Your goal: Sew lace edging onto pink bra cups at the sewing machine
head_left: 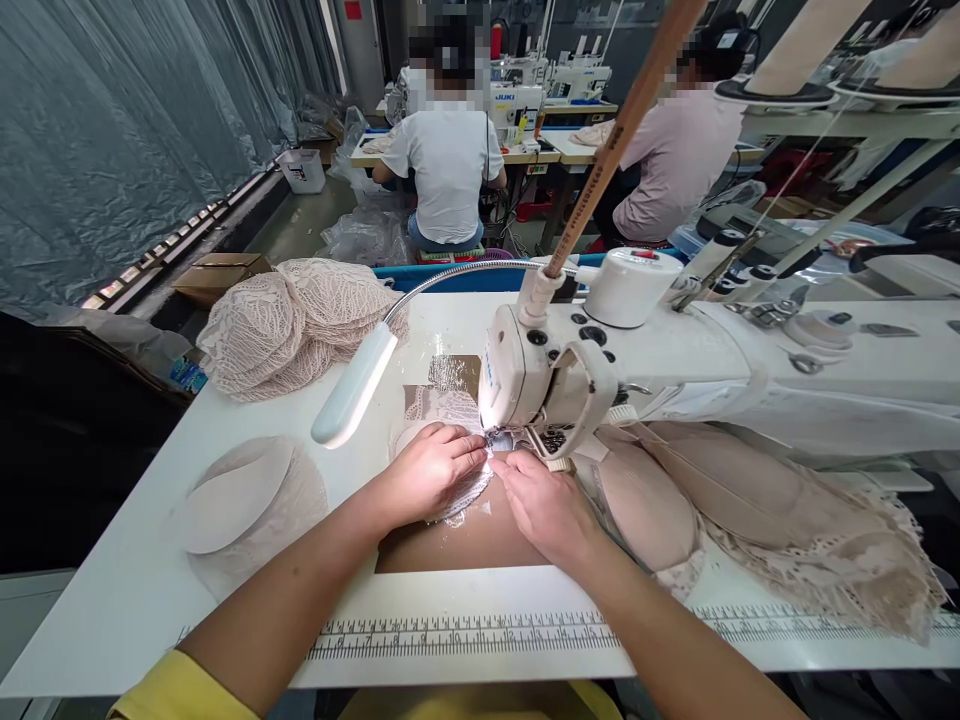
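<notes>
A piece of pale lace fabric [442, 408] lies under the head of a white sewing machine [517, 375], with part of it hidden by my hands. My left hand [431, 468] rests on this lace, its fingers drawn together and gripping the edge left of the needle area. Just right of the needle, my right hand [544, 500] pinches the same edge between thumb and fingers. The two hands' fingertips nearly meet in front of the presser foot, whose tip is mostly covered. A brown plate [457, 545] lies on the table under the work.
Stacked lace pieces [292, 325] sit at the back left, and round sheer pieces [247, 500] lie nearer. A gooseneck lamp [356, 385] arches over the left side. Beige padded cups [652, 500] lie right. A ruler strip [457, 635] runs along the front edge. Two people sit ahead.
</notes>
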{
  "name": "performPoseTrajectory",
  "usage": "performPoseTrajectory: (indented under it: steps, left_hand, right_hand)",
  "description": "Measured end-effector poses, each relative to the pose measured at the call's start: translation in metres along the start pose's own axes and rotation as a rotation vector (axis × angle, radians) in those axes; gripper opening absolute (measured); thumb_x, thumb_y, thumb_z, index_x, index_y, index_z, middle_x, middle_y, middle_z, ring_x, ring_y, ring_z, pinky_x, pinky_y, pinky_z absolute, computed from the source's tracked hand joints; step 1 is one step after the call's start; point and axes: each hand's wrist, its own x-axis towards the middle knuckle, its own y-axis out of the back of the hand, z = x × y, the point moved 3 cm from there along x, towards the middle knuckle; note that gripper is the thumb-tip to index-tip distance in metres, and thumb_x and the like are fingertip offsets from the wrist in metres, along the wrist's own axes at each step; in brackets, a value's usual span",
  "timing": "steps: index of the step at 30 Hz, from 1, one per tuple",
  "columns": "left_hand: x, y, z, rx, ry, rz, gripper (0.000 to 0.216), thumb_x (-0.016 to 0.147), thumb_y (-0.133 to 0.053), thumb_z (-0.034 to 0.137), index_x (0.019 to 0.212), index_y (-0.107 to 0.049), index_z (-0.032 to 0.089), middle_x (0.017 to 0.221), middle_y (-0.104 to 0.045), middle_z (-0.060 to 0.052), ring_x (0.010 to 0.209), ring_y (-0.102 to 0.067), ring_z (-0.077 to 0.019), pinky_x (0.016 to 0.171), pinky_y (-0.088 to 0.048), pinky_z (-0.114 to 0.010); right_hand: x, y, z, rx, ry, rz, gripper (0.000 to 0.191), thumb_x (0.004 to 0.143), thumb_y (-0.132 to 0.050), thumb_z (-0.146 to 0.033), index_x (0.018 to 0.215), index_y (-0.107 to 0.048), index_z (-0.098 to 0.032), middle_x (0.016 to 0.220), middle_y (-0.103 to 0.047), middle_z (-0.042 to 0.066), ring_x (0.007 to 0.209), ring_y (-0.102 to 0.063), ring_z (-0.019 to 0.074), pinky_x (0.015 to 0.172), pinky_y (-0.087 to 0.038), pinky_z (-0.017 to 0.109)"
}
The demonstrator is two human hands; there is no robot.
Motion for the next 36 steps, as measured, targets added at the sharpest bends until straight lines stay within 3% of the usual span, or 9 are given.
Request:
performPoseTrajectory:
  steps: [14, 21, 29, 36]
  left_hand:
    - [0.001, 0.001, -0.003, 0.013, 0.08, 0.071, 0.031, 0.094, -0.045, 0.023, 0.121, -0.061, 0.017, 0.122, -0.063, -0.012, 0.107, -0.054, -0.0266, 0.088, -0.047, -0.043]
    - [-0.003, 0.015, 0.003, -0.031, 0.003, -0.04, 0.032, 0.093, -0.048, 0.035, 0.115, -0.064, 0.018, 0.127, -0.058, -0.012, 0.107, -0.053, -0.027, 0.092, -0.043, -0.043]
    - [-0.003, 0.012, 0.006, -0.049, -0.092, -0.072, 0.031, 0.097, -0.04, 0.025, 0.119, -0.06, 0.016, 0.126, -0.062, -0.009, 0.109, -0.053, -0.0243, 0.092, -0.042, -0.04]
    - [-0.004, 0.011, 0.003, -0.061, -0.052, -0.066, 0.034, 0.097, -0.042, 0.027, 0.124, -0.059, 0.013, 0.128, -0.061, -0.009, 0.107, -0.053, -0.0244, 0.091, -0.045, -0.039]
  right_hand:
    - [0.002, -0.008, 0.003, -0.029, -0.092, -0.057, 0.038, 0.091, -0.041, -0.015, 0.121, -0.065, -0.02, 0.089, -0.068, 0.007, 0.074, -0.062, 0.0169, 0.062, -0.042, 0.026]
    - [0.0, -0.004, 0.004, -0.012, -0.122, -0.029, 0.039, 0.09, -0.041, -0.014, 0.12, -0.065, -0.018, 0.094, -0.069, 0.007, 0.079, -0.063, 0.0177, 0.07, -0.045, 0.026]
    - [0.0, -0.002, -0.001, -0.032, 0.063, 0.038, 0.037, 0.086, -0.045, -0.009, 0.114, -0.068, -0.017, 0.087, -0.068, 0.006, 0.077, -0.058, 0.0187, 0.061, -0.04, 0.028]
    - [0.0, -0.007, -0.001, -0.079, 0.048, 0.017, 0.037, 0.084, -0.046, -0.007, 0.113, -0.068, -0.018, 0.086, -0.067, 0.006, 0.076, -0.058, 0.0185, 0.061, -0.038, 0.029]
